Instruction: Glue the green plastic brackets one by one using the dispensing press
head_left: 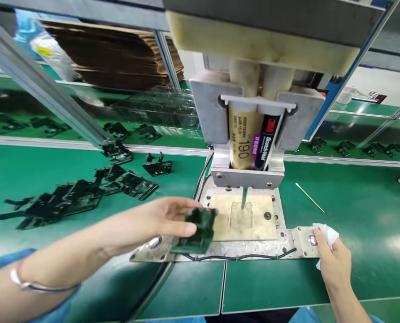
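Observation:
My left hand (164, 220) pinches a small dark plastic part (197, 229) and holds it just left of the beige fixture plate (265, 229) under the glue dispenser. The dispenser's needle (244, 198) points down over a recess (241, 216) in that plate. Above it stands a 3M Scotch-Weld twin cartridge (254, 141) clamped in a metal holder. My right hand (332, 253) is closed round a white tissue (329, 233), and its forefinger rests by the round metal button (312, 239) at the right end of the base plate. A matching button (154, 242) sits at the left end.
A pile of similar black parts (79, 197) lies on the green bench at left, with more on the conveyor (348, 147) behind. A thin stick (309, 197) lies right of the dispenser. Stacked cardboard (115, 58) and clear trays (159, 105) stand at the back. An aluminium strut (45, 94) slants at left.

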Demonstrator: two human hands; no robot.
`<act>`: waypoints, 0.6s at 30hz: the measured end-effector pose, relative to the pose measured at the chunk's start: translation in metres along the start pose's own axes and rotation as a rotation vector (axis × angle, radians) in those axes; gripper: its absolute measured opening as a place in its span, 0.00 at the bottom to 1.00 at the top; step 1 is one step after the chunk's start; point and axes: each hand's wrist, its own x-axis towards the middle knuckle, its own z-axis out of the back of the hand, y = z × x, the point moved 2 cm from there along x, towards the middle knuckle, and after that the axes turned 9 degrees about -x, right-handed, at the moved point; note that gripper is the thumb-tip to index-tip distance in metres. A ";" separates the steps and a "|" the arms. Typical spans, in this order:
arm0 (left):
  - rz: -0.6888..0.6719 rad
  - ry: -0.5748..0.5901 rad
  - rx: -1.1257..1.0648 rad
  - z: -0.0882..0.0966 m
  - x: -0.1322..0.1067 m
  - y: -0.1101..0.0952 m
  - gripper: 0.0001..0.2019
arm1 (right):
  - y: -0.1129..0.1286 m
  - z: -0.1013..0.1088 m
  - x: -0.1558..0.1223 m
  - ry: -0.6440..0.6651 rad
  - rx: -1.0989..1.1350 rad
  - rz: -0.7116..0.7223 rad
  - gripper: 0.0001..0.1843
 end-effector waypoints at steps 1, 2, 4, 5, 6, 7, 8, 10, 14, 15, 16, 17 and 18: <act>0.048 0.100 -0.038 -0.013 -0.001 0.010 0.44 | 0.000 0.000 0.000 0.001 0.011 0.006 0.37; 0.061 0.163 -0.076 -0.026 0.000 0.017 0.43 | 0.000 -0.001 0.000 0.004 0.019 0.015 0.37; 0.036 0.217 -0.136 -0.047 0.006 0.023 0.41 | -0.002 -0.001 0.001 0.008 0.029 0.031 0.39; 0.018 0.227 -0.158 -0.056 0.011 0.022 0.40 | -0.002 -0.002 0.002 0.008 0.031 0.038 0.39; -0.002 0.233 -0.176 -0.063 0.016 0.020 0.38 | -0.003 -0.002 0.002 0.007 0.033 0.043 0.40; -0.025 0.238 -0.194 -0.068 0.022 0.016 0.37 | -0.004 -0.002 0.002 0.006 0.035 0.047 0.40; -0.052 0.242 -0.207 -0.072 0.028 0.013 0.35 | -0.005 -0.003 0.003 0.005 0.035 0.050 0.40; -0.127 0.248 -0.201 -0.076 0.039 0.010 0.33 | -0.006 -0.005 0.003 0.007 0.035 0.063 0.39; -0.342 0.203 0.000 -0.077 0.057 0.016 0.34 | -0.011 -0.009 0.006 0.005 0.053 0.098 0.38; -0.385 0.173 0.073 -0.077 0.059 0.019 0.35 | -0.012 -0.009 0.006 0.007 0.059 0.100 0.37; -0.416 0.140 0.140 -0.077 0.061 0.022 0.36 | -0.013 -0.010 0.007 0.009 0.062 0.098 0.37; -0.435 0.110 0.203 -0.077 0.061 0.024 0.36 | -0.013 -0.010 0.006 0.012 0.066 0.094 0.37; -0.450 0.085 0.267 -0.077 0.059 0.025 0.37 | -0.012 -0.009 0.006 0.016 0.070 0.089 0.37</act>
